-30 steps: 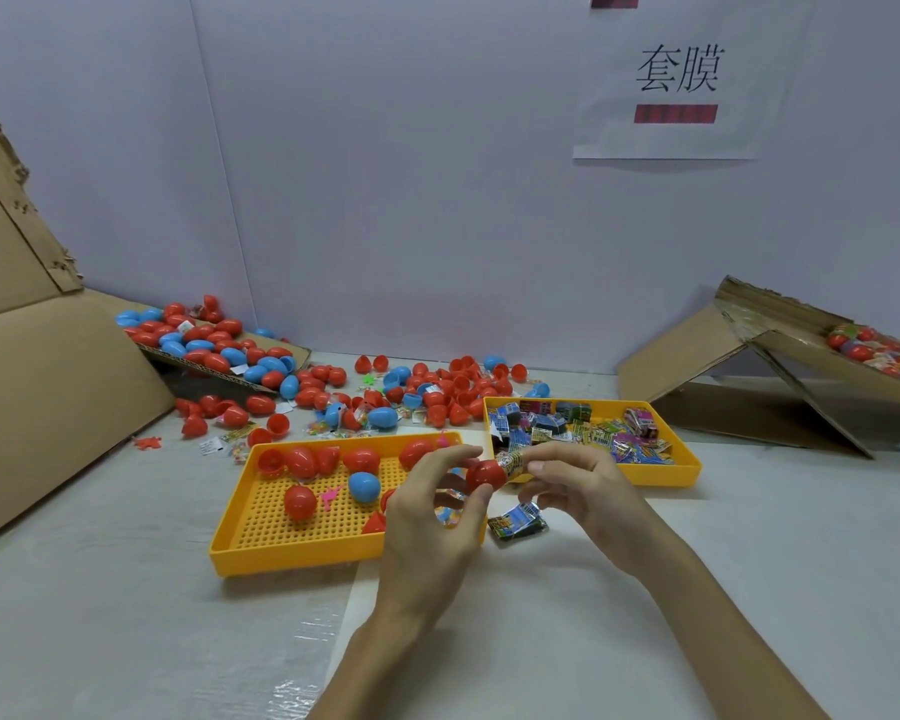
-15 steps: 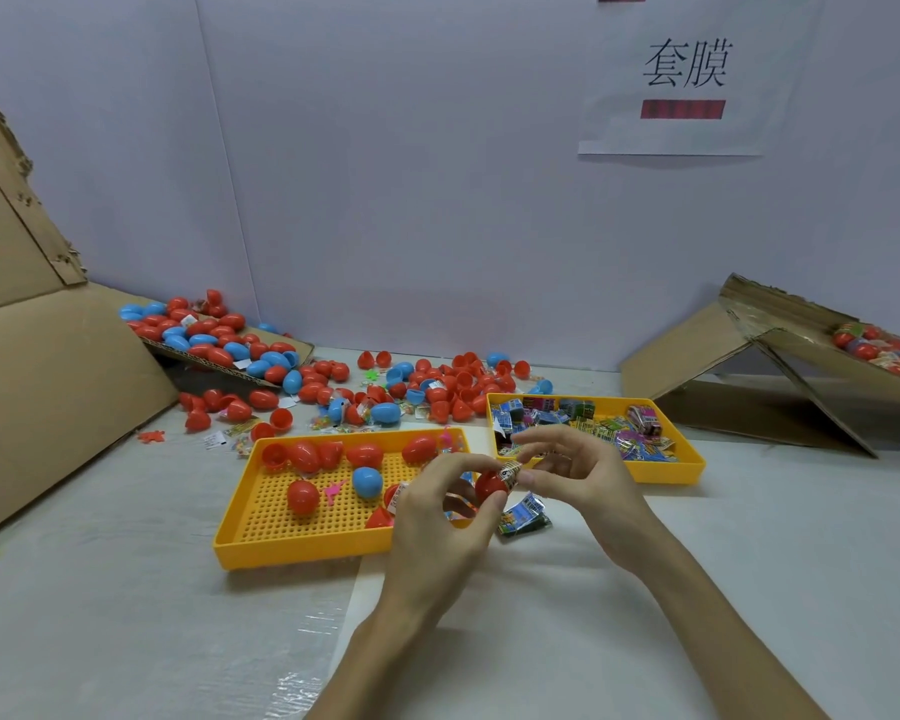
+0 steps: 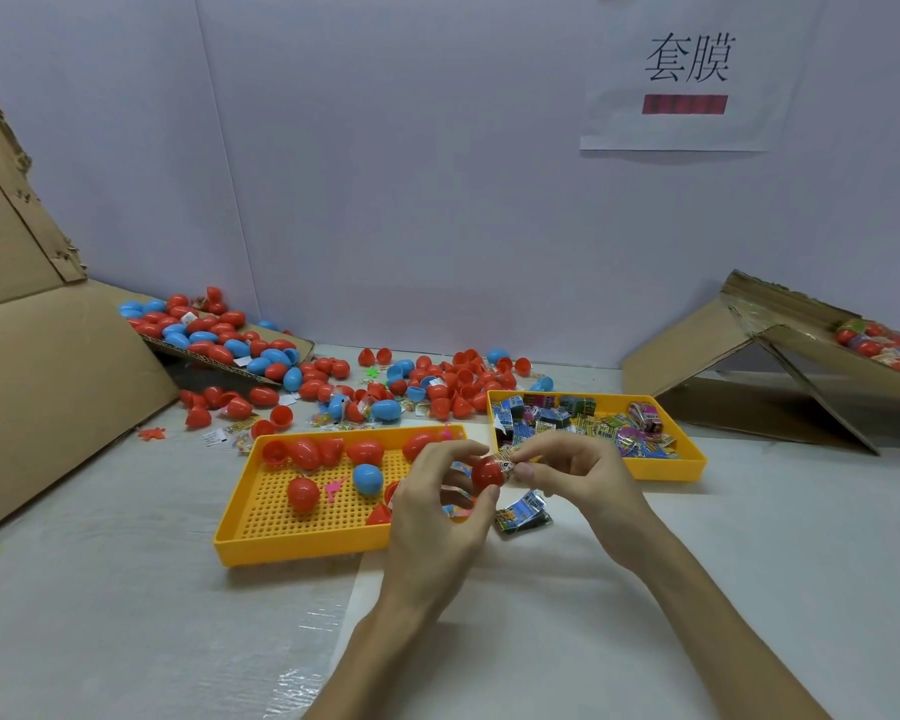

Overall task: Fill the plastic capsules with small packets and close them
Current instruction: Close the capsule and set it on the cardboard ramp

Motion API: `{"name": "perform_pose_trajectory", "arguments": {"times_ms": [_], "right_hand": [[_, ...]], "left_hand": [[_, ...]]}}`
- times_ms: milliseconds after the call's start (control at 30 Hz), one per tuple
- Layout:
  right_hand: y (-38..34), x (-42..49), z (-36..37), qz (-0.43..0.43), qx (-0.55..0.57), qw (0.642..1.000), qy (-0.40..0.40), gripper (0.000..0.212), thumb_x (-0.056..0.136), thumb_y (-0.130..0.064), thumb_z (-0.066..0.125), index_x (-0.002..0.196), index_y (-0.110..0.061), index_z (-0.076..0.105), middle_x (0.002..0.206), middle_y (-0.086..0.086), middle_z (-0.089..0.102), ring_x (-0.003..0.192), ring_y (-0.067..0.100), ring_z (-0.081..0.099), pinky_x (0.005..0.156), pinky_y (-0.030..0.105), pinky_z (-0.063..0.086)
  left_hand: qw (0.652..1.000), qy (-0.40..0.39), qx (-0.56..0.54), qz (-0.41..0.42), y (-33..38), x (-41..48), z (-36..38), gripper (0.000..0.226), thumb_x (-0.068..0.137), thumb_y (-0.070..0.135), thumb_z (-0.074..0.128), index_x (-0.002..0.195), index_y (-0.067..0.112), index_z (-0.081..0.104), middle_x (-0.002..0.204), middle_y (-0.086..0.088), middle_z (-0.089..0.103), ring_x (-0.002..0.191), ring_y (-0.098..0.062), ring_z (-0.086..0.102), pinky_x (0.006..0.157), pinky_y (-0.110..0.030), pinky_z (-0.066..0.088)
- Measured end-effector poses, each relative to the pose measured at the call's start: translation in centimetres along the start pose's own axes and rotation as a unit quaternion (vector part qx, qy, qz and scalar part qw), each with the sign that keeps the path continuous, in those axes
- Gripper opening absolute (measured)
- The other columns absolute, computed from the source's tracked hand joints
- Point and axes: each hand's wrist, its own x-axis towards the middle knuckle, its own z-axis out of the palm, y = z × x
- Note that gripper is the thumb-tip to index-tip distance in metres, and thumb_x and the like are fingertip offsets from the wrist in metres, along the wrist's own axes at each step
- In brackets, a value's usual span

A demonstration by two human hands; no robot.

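pushing packet (image 3: 505, 456) in, we got it deeper than a second ago; right hand (image 3: 578, 475) pinched it, left hand (image 3: 432, 517) gripped red capsule (image 3: 487, 472); closing likely next.

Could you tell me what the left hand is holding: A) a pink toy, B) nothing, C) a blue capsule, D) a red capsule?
D: the left hand pinches a red capsule, with the right hand holding a packet against it.
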Motion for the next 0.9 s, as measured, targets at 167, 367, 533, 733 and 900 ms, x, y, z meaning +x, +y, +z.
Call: {"name": "perform_pose_trajectory", "arguments": {"times_ms": [167,367,533,733,900], "right_hand": [[0.07,-0.02,0.05,-0.008,0.006,1.000,-0.004,0.010,0.072,-0.020,0.078,0.082,-0.017,0.079,0.084,0.005,0.071,0.075,0.018,0.061,0.065,0.019,0.050],[0.09,0.00,0.04,-0.003,0.006,1.000,-0.007,0.012,0.072,-0.018,0.079,0.083,-0.013,0.080,0.087,0.007,0.071,0.078,0.021,0.062,0.066,0.021,0.051],[0.07,-0.05,0.07,0.006,0.004,1.000,-0.013,0.010,0.071,-0.020,0.078,0.081,-0.018,0.080,0.087,0.005,0.071,0.079,0.020,0.063,0.069,0.023,0.054],[0.21,-0.05,0.06,0.004,0.001,1.000,-0.010,0.011,0.071,-0.023,0.079,0.082,-0.019,0.080,0.088,0.008,0.072,0.082,0.025,0.064,0.070,0.025,0.055],[0.27,0.01,0.33,-0.002,-0.030,0.999,0.015,0.022,0.071,-0.030,0.079,0.092,-0.027,0.078,0.085,-0.003,0.072,0.075,0.014,0.067,0.068,0.025,0.056]], "left_hand": [[1.000,0.003,0.013,0.012,0.13,-0.01,-0.05,0.029,0.081,0.008,0.080,0.100,0.023,0.065,0.099,0.008,0.065,0.088,-0.003,0.065,0.068,-0.011,0.052],[1.000,0.005,0.002,0.005,0.14,0.00,-0.09,0.026,0.082,0.009,0.080,0.101,0.018,0.066,0.098,0.006,0.064,0.088,-0.003,0.066,0.068,-0.012,0.054],[1.000,0.000,0.008,-0.002,0.19,-0.04,-0.06,0.028,0.081,0.011,0.081,0.104,0.019,0.066,0.099,0.008,0.062,0.087,-0.001,0.065,0.067,-0.012,0.053],[1.000,-0.008,0.006,-0.002,0.06,0.03,-0.11,0.024,0.083,0.013,0.080,0.105,0.018,0.073,0.101,0.008,0.062,0.086,-0.004,0.068,0.070,-0.017,0.057],[1.000,-0.002,-0.015,-0.012,0.08,0.01,-0.16,0.023,0.082,0.015,0.081,0.105,0.017,0.075,0.100,0.009,0.067,0.088,0.000,0.068,0.071,-0.015,0.056]]}}
